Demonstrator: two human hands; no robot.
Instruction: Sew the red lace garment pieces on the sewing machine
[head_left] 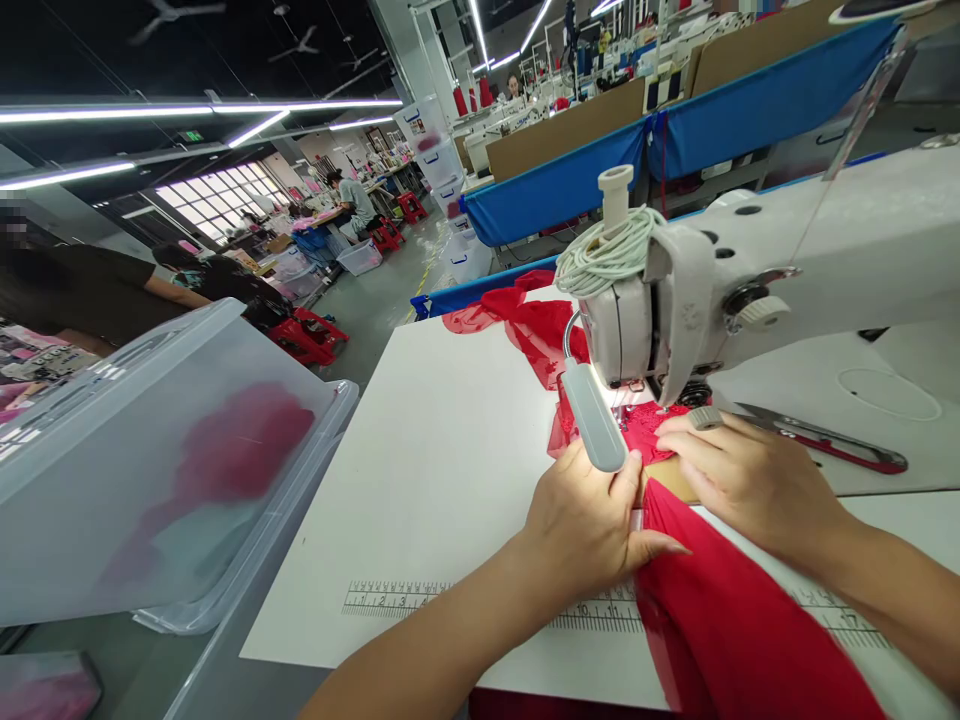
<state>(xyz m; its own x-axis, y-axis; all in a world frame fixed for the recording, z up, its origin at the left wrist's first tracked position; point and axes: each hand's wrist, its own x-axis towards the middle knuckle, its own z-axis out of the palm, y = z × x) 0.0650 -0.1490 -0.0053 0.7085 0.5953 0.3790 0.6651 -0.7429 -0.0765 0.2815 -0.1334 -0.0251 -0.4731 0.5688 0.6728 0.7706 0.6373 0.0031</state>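
Observation:
Red fabric point(720, 600) runs from the table's front edge up to a white sewing machine point(817, 250); a lacy part of it lies under the needle area. My left hand point(581, 515) grips the fabric just left of the needle area, its thumb stretched over the cloth and its other fingertips partly hidden by a grey lamp point(596, 415). On the right, my right hand point(750, 485) holds the lacy part with its fingers close together, near the presser foot. A tan strip point(673, 480) shows between my hands. More red fabric point(536, 325) lies bunched behind the needle.
Red-handled thread snips point(840, 445) lie on the machine bed, right of my right hand. A printed ruler point(397, 598) marks the white table point(360, 470). To the left stands a translucent bin point(150, 450) with red cloth inside. Other people sit at benches beyond.

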